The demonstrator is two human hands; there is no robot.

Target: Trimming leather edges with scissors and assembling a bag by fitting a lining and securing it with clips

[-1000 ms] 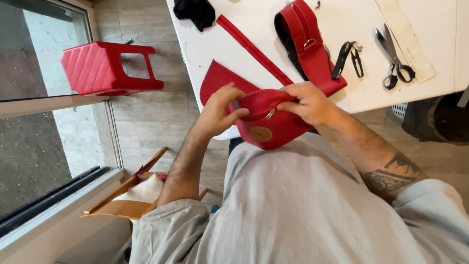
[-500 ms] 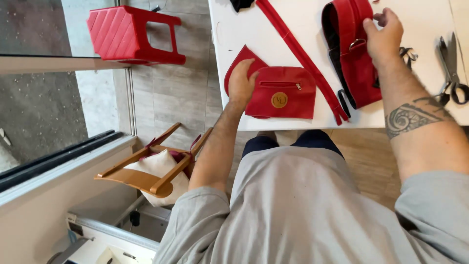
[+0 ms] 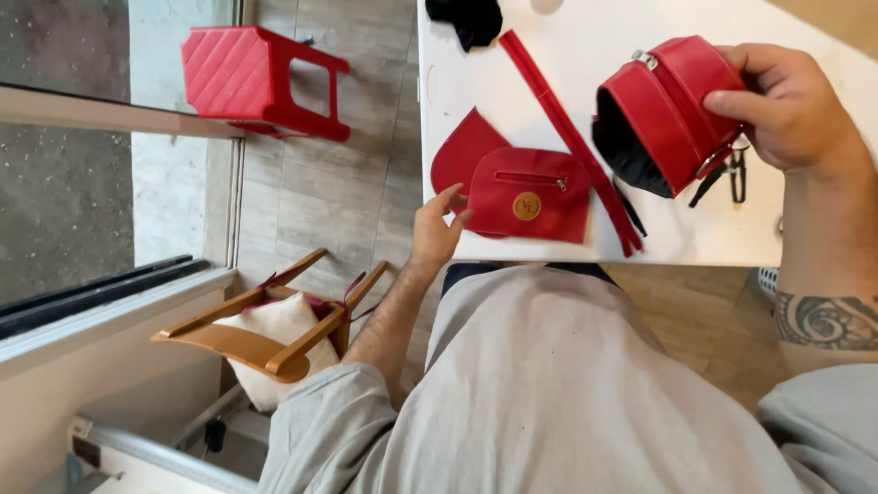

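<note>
A red stool (image 3: 261, 78) stands on the floor at far left. The left hand (image 3: 437, 230), fingers loosely spread, touches the near edge of a flat red pouch (image 3: 532, 195) lying on the white bench (image 3: 695, 229). Beside it runs a red strap (image 3: 572, 137). The right hand (image 3: 786, 105) grips a red bag (image 3: 663, 110) lifted above the bench, hiding most of the black tool behind it.

Matt red leather pouch (image 3: 535, 194), metal stud.
</note>
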